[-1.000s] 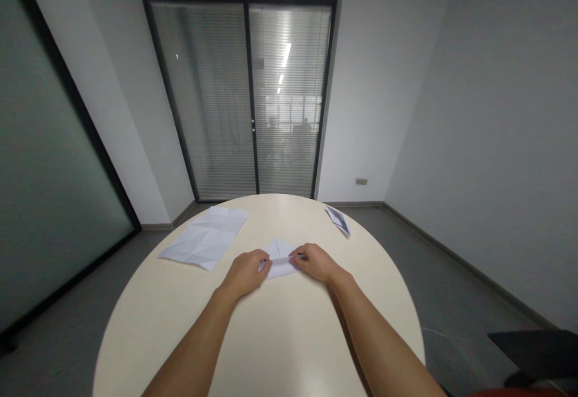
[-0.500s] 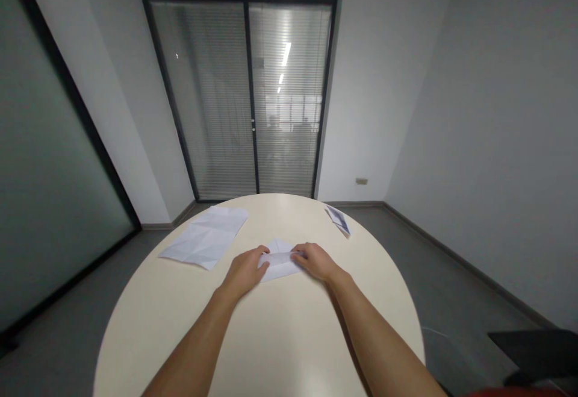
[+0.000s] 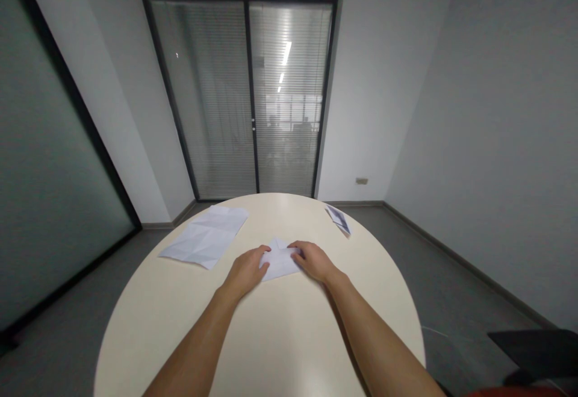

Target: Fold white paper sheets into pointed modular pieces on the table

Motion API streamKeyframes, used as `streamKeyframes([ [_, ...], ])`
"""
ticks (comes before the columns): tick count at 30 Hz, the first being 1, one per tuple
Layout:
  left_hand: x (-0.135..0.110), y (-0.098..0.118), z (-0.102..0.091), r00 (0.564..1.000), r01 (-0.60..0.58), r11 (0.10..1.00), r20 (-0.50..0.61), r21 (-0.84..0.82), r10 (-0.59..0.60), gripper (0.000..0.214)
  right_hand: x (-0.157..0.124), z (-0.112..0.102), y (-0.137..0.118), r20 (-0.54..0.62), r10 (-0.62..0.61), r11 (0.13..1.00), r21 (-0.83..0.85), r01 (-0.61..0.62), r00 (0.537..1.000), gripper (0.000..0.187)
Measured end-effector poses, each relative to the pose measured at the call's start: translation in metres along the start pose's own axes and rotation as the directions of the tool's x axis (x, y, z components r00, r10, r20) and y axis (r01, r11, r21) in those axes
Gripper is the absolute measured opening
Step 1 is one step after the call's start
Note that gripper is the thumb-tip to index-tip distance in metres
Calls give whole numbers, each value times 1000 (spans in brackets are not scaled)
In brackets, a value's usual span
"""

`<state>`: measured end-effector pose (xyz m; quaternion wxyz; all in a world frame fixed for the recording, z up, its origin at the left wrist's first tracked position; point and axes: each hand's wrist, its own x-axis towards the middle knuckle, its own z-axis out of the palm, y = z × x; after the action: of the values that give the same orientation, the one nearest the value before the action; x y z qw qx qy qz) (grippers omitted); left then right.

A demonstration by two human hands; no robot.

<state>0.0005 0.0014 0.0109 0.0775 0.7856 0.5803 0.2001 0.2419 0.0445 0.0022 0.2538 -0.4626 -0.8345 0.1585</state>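
A white sheet of folded paper (image 3: 280,262) lies on the round table between my two hands, a small pointed tip showing at its far edge. My left hand (image 3: 248,268) grips its left side, thumb on the near face and fingers curled over the far edge. On the right side, my right hand (image 3: 315,261) pinches the paper the same way, its fingertips at the upper fold. The parts of the paper under my fingers are hidden.
Left of my hands lies a creased white sheet (image 3: 208,235). A small folded paper (image 3: 338,220) with dark markings rests near the far right edge of the cream table (image 3: 271,337). A dark chair (image 3: 537,352) stands at lower right.
The raised flap of the folded paper has been turned down toward me and lies flatter. My right fingers have shifted slightly outward along the far edge; the left hand has barely moved.
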Motion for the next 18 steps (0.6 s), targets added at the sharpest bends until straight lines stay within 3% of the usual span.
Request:
streamKeyframes([
  [9, -1, -6, 5, 992, -106, 991, -76, -84, 99, 40, 1, 4, 5, -50, 19, 1000, -1, -19, 999, 39],
  [18, 3, -6, 4, 958, -270, 962, -90, 30, 271, 28, 2, 7, 15, -140, 114, 989, -74, -126, 984, 45],
])
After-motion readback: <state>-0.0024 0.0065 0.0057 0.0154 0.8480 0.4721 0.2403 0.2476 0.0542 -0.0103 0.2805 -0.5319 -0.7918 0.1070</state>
